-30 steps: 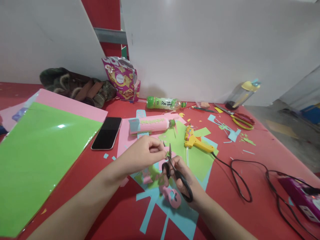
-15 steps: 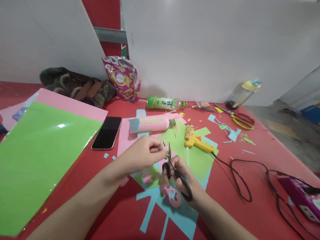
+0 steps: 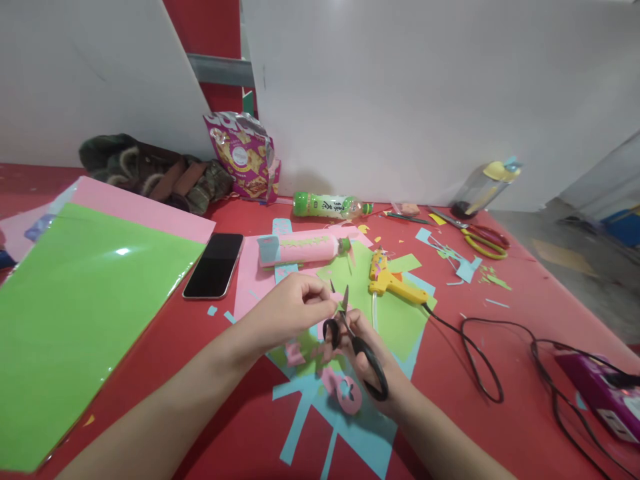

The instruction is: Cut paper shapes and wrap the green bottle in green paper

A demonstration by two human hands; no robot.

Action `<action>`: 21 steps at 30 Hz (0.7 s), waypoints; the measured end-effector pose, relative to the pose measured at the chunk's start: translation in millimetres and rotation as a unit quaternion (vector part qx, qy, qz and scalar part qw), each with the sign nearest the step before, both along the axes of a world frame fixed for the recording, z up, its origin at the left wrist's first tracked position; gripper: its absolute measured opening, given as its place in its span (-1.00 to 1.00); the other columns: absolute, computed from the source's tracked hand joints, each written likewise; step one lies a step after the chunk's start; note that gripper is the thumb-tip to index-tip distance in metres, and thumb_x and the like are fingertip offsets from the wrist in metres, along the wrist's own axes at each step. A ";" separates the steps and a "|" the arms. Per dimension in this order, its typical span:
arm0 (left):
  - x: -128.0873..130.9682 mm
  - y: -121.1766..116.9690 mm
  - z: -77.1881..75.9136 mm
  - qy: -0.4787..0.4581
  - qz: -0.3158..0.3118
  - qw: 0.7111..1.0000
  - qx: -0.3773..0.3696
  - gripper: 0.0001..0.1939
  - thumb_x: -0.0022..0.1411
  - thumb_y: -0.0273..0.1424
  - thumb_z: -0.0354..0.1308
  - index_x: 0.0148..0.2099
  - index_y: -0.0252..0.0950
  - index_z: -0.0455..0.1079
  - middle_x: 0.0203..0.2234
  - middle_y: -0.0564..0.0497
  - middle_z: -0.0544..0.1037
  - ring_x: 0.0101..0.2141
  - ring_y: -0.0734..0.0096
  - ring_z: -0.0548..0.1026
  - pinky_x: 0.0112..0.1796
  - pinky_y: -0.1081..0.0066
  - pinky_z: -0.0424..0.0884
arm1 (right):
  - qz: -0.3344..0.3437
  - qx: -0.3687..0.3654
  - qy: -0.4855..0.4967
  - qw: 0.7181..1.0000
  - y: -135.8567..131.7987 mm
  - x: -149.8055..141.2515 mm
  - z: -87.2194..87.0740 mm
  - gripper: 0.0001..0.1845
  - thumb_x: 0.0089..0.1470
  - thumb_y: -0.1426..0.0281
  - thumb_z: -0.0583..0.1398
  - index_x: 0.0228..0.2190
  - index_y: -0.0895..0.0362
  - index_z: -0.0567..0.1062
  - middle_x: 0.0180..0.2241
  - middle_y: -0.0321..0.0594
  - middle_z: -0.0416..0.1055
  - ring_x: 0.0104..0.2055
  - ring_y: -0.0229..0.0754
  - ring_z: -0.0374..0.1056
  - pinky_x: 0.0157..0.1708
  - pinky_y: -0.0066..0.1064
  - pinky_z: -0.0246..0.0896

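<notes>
My right hand point(image 3: 367, 353) grips a pair of black-handled scissors point(image 3: 371, 363), its blades pointing away from me and spread apart. Between the blades and my left hand point(image 3: 295, 307) is a small piece of green paper point(image 3: 340, 307), pinched by my left thumb and fingers. Pink paper cutouts point(image 3: 349, 395) lie just below my hands on blue paper point(image 3: 367, 437). Beyond my hands rests a bottle wrapped in pink paper point(image 3: 305, 249), lying on its side. To the right of it sits a yellow glue gun point(image 3: 395, 285) on green paper point(image 3: 405, 327).
A black phone point(image 3: 214, 265) and green sheets in a clear sleeve point(image 3: 95, 313) lie left. Along the wall are a snack bag point(image 3: 243, 160), a green drink bottle point(image 3: 327, 207) and yellow-and-red-handled scissors point(image 3: 483, 240). The glue gun's cord runs right, near a purple power strip point(image 3: 600, 393).
The scissor blades have opened wider, and my right hand has shifted slightly. My left hand stays almost in place with the green paper.
</notes>
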State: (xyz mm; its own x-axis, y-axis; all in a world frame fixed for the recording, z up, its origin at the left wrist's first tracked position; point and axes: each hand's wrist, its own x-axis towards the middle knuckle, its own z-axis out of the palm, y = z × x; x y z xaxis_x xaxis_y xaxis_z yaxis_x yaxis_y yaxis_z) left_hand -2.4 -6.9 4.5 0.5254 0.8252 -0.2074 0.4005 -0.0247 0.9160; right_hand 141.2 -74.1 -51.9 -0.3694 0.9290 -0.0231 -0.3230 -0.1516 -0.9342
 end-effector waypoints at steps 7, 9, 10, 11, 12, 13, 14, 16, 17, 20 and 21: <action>0.6 -1.5 2.1 -0.014 -0.015 1.000 -0.023 -0.80 -0.05 -0.45 -0.07 -0.65 -0.32 0.04 -0.71 0.17 -0.02 -0.63 0.60 0.00 -0.59 0.52 -0.04 | 0.002 -0.002 0.028 1.000 -0.2 0.7 -4.7 -0.55 -0.17 0.01 0.13 -0.36 0.06 0.15 -0.38 -0.25 0.12 -0.36 -0.21 0.14 -0.33 -0.36 0.04; 0.3 -1.6 1.1 -0.017 -0.013 0.999 -0.025 -0.81 -0.05 -0.45 -0.07 -0.65 -0.32 0.06 -0.71 0.17 0.01 -0.63 0.60 0.02 -0.59 0.52 -0.03 | -0.002 -0.004 0.018 1.000 -0.2 0.7 -4.8 -0.53 -0.19 0.00 0.13 -0.36 0.06 0.15 -0.38 -0.24 0.12 -0.34 -0.19 0.13 -0.32 -0.35 0.05; 0.3 -1.5 0.4 -0.017 -0.011 0.999 -0.026 -0.81 -0.05 -0.44 -0.07 -0.65 -0.33 0.07 -0.70 0.16 0.02 -0.62 0.60 0.03 -0.58 0.52 -0.02 | -0.003 -0.005 0.014 1.000 -0.2 0.7 -4.7 -0.52 -0.19 0.00 0.13 -0.36 0.07 0.15 -0.37 -0.24 0.12 -0.33 -0.19 0.13 -0.32 -0.35 0.05; 0.4 -1.5 -0.4 -0.017 -0.009 1.000 -0.025 -0.81 -0.04 -0.44 -0.07 -0.64 -0.33 0.07 -0.70 0.16 0.03 -0.62 0.60 0.03 -0.58 0.52 -0.02 | -0.005 -0.004 0.010 1.000 -0.1 0.6 -4.4 -0.52 -0.20 -0.01 0.13 -0.37 0.07 0.15 -0.38 -0.24 0.11 -0.33 -0.18 0.13 -0.31 -0.35 0.06; 0.6 -1.6 -1.3 -0.017 -0.007 1.000 -0.023 -0.81 -0.04 -0.44 -0.06 -0.64 -0.33 0.08 -0.70 0.16 0.03 -0.63 0.60 0.03 -0.58 0.52 -0.02 | -0.006 -0.004 0.008 1.000 0.0 0.5 -4.1 -0.52 -0.19 -0.01 0.12 -0.37 0.07 0.14 -0.38 -0.24 0.11 -0.34 -0.18 0.13 -0.31 -0.35 0.06; 1.1 -1.8 -2.1 -0.018 -0.005 1.000 -0.021 -0.80 -0.04 -0.43 -0.06 -0.65 -0.33 0.08 -0.70 0.17 0.03 -0.63 0.60 0.04 -0.59 0.52 -0.01 | -0.007 -0.003 0.007 1.000 0.0 0.4 -3.7 -0.52 -0.19 -0.01 0.12 -0.37 0.07 0.14 -0.38 -0.24 0.11 -0.34 -0.19 0.13 -0.31 -0.35 0.06; 1.9 -2.2 -2.9 -0.023 -0.002 1.000 -0.021 -0.80 -0.04 -0.43 -0.06 -0.65 -0.33 0.08 -0.71 0.17 0.04 -0.63 0.60 0.06 -0.58 0.52 0.00 | -0.009 -0.003 0.006 1.000 0.0 0.1 -3.2 -0.52 -0.19 -0.01 0.12 -0.37 0.07 0.14 -0.38 -0.24 0.11 -0.35 -0.19 0.13 -0.32 -0.35 0.05; 4.2 -3.6 -4.4 -0.045 0.009 0.999 -0.024 -0.78 -0.02 -0.44 -0.06 -0.65 -0.33 0.08 -0.71 0.17 0.09 -0.62 0.61 0.10 -0.57 0.53 0.03 | -0.015 -0.003 0.005 1.000 0.2 -0.4 -2.0 -0.53 -0.18 -0.01 0.11 -0.37 0.07 0.13 -0.38 -0.24 0.11 -0.36 -0.19 0.13 -0.32 -0.36 0.05; 5.6 -4.5 -4.9 -0.059 0.017 0.998 -0.029 -0.77 -0.01 -0.43 -0.06 -0.66 -0.34 0.08 -0.71 0.16 0.11 -0.62 0.61 0.12 -0.57 0.54 0.05 | -0.018 -0.004 0.008 1.000 0.3 -0.7 -1.3 -0.53 -0.18 -0.01 0.11 -0.38 0.07 0.13 -0.39 -0.25 0.10 -0.36 -0.20 0.13 -0.32 -0.36 0.05; 9.5 -6.9 -6.2 -0.091 0.039 0.994 -0.044 -0.74 0.03 -0.41 -0.04 -0.66 -0.34 0.09 -0.72 0.17 0.14 -0.63 0.62 0.13 -0.57 0.56 0.06 | -0.028 -0.008 0.022 0.999 0.7 -1.6 0.8 -0.54 -0.19 -0.01 0.12 -0.40 0.06 0.13 -0.42 -0.28 0.07 -0.37 -0.20 0.12 -0.35 -0.37 0.05; 10.3 -7.4 -6.4 -0.096 0.043 0.993 -0.044 -0.73 0.05 -0.40 -0.04 -0.65 -0.34 0.10 -0.72 0.18 0.14 -0.63 0.63 0.13 -0.57 0.56 0.06 | -0.030 -0.009 0.026 0.999 0.9 -1.7 1.3 -0.54 -0.19 0.00 0.12 -0.41 0.06 0.13 -0.42 -0.28 0.06 -0.37 -0.21 0.12 -0.35 -0.38 0.05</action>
